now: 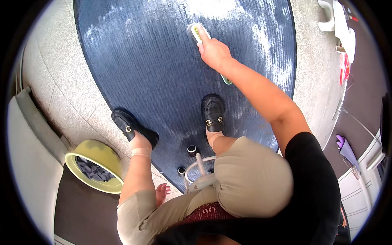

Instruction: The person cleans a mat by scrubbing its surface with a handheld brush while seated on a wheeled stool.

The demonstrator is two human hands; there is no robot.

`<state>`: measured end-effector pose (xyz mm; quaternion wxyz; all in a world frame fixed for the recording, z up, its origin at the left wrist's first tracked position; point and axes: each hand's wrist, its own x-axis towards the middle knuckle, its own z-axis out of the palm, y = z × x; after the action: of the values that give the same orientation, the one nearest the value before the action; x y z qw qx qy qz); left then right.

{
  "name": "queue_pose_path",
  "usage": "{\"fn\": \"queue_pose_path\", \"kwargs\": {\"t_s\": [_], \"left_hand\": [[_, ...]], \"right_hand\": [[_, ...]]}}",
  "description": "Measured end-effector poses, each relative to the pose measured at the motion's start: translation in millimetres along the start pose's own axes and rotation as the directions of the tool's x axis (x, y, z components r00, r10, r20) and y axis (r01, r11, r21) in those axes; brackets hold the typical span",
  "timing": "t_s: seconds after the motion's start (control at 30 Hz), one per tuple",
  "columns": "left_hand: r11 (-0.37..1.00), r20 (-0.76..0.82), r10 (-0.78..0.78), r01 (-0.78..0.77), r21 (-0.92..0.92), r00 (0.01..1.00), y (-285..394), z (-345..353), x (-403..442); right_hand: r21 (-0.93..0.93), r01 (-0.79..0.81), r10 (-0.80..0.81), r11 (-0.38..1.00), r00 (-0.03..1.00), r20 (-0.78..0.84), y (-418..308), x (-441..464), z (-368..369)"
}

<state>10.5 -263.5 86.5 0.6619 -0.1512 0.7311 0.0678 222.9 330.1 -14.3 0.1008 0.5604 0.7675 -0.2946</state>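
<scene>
My right hand is wrapped round a scrub brush, with one finger stretched along its white and green top. The brush's bristled end rests on a dark blue ribbed mat. The pale green end of its handle shows below my wrist. White foam or powder lies in streaks on the mat, thickest at the far side and on the right. Low beside my thigh, my left hand hangs open and holds nothing. Part of it is hidden by the trouser leg.
My black shoes stand on the mat and its left edge. A wheeled stool base is under me. A yellow-green basin with dark cloth stands at left. White fixtures and a purple item are at right.
</scene>
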Motion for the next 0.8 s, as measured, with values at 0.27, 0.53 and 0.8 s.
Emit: {"fn": "queue_pose_path", "kwargs": {"t_s": [0.27,0.53,0.8], "left_hand": [[0.563,-0.219,0.235,-0.317,-0.763,0.947,300,76,33],[0.598,-0.276,0.354,-0.443,-0.668,0.894,304,84,18],[0.579,-0.249,0.41,-0.461,-0.672,0.877,309,87,6]], "right_hand": [[0.034,0.056,-0.061,0.998,0.978,0.2,-19,-48,13],[0.022,0.055,-0.055,0.998,0.999,-0.003,-42,54,-16],[-0.057,-0.002,0.012,0.998,0.986,0.167,14,-56,12]]}}
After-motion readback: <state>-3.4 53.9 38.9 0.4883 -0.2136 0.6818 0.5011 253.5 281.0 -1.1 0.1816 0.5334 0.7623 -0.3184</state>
